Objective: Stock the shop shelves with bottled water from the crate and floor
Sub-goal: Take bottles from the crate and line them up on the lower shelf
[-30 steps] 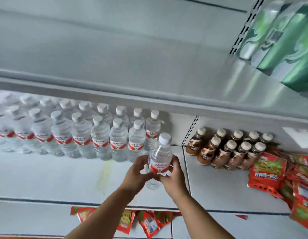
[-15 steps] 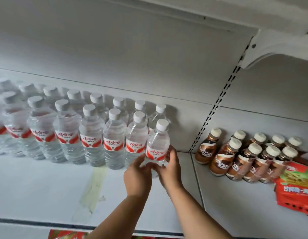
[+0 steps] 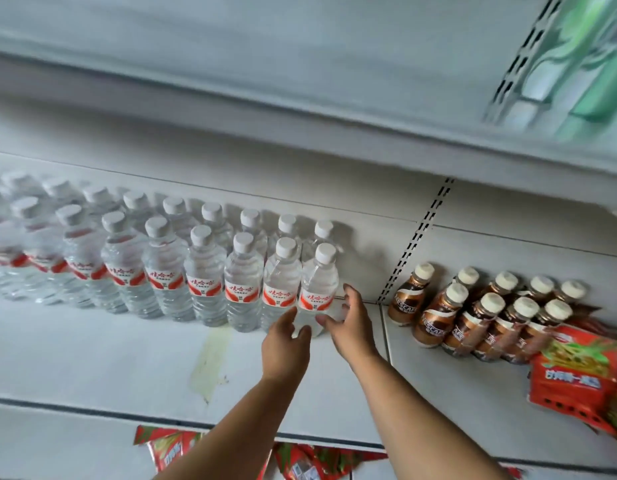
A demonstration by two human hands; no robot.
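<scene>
Quick update from the shelf. The water bottle (image 3: 317, 289) we're dealing with stands on the white shelf (image 3: 92, 358), at the right-hand end of the front row of water bottles (image 3: 161, 271). It's upright, long axis straight up and down, with the white cap on top and the base on the shelf board. Its red-and-white label faces out toward us like its neighbours'. It sits snug against the bottle on its left, and another one stands directly behind it in the back row.

Our left hand (image 3: 286, 344) is down at the bottle's lower part, back of the hand toward the camera. The fingers are loosely bent, with the tips at the clear plastic under the label. We honestly can't tell if they're touching it or just shy of it. Our right hand (image 3: 348, 323) is at the bottle's right side, fingers spread and relaxed, thumb near the base, not wrapped round anything. So neither hand has a real grip on it.

To the right, past the slotted upright strip (image 3: 418, 237) on the back wall, there's a bunch of brown Nescafé coffee bottles (image 3: 473, 317) with cream caps. They stand in two rows, well apart from the water. Just beside those, red snack packets (image 3: 577, 368) lie in a pile. There's a yellowish stain (image 3: 210, 358) on the shelf in front of the water. More red packets (image 3: 300, 462) peek out from the shelf below. Up top right are some green bottles (image 3: 594, 64), too blurry to say more.
</scene>
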